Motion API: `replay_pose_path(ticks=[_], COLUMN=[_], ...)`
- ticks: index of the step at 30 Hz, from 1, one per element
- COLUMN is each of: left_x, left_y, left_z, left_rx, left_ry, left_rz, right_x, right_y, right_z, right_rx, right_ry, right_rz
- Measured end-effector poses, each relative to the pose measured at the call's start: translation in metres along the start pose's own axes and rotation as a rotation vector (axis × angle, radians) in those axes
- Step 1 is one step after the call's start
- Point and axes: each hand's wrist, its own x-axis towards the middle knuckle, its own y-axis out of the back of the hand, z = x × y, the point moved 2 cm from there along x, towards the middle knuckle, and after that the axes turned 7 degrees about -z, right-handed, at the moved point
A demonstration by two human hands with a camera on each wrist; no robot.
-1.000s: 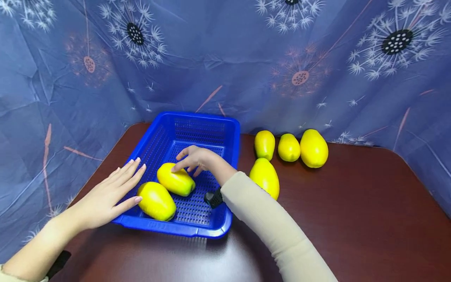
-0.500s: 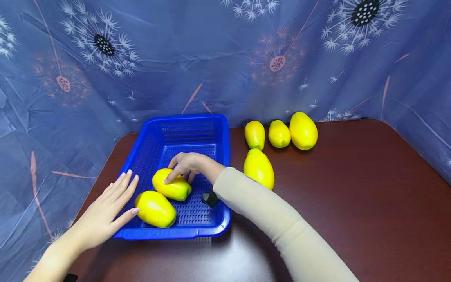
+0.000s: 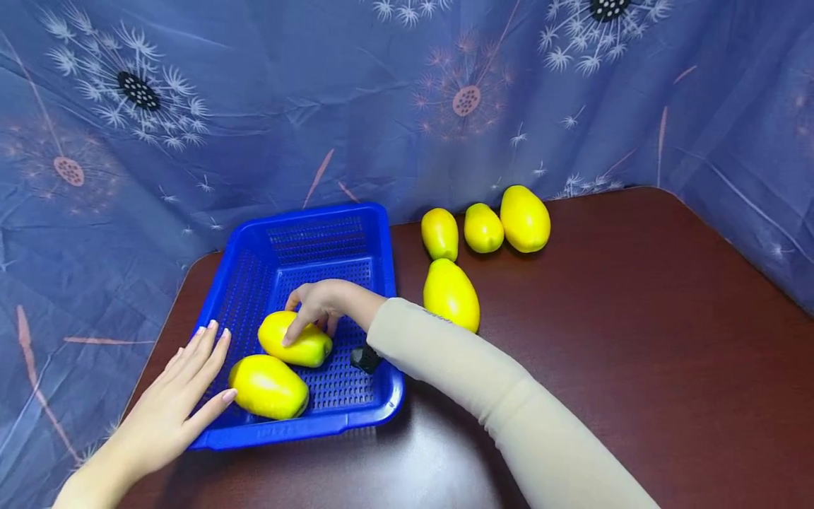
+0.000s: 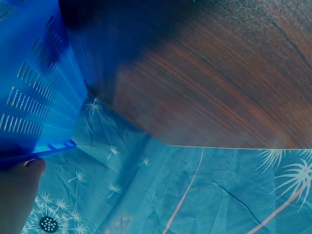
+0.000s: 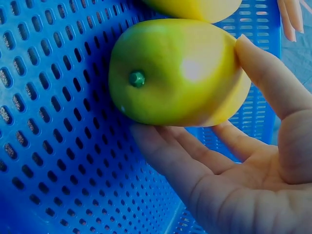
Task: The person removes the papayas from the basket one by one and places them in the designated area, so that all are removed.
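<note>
A blue plastic basket (image 3: 267,430) holds two yellow papayas. My right hand (image 3: 324,302) reaches into it and grips the farther papaya (image 3: 272,332), thumb on one side and fingers curled on the other. The right wrist view shows this papaya's (image 5: 165,68) green stem end against the perforated basket floor. Closer to me lies the second papaya (image 3: 270,387). At the basket's left rim rests my left hand (image 3: 168,406), fingers straight and slightly spread, thumb pointing at the near papaya. Only part of that hand (image 4: 18,195) appears in the left wrist view, touching the rim.
Right of the basket on the brown table (image 3: 604,353), more papayas lie: one large (image 3: 451,293) nearest, two smaller ones (image 3: 439,233) behind it, and another large one (image 3: 525,219) at the back. A blue dandelion-print cloth (image 3: 267,141) hangs behind and at the sides.
The head view has turned right, so everything shifts left in it. My right hand's thumb and fingers have settled lower around the farther papaya. My left hand stays at the rim.
</note>
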Motion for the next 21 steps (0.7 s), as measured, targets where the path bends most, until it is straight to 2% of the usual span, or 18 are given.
replay_pose_path(ticks=[4,10,21], left_x=[-0.0049,-0.0024,-0.0041], left_y=[0.0025,0.005,0.0092], left_z=[-0.0028,-0.0036,-0.006], left_rx=[0.012,0.008,0.01], left_ry=[0.021,0.024,0.023], left_rz=[0.006,0.015,0.001], right_x=[0.0022,0.0013,0.0], right_y=[-0.003,-0.0015,-0.0034], right_z=[-0.0058,-0.0062,-0.0119], right_rx=[-0.022,-0.039,0.017], right_ry=[-0.013,-0.009,0.017], right_rz=[-0.014,-0.012,-0.022])
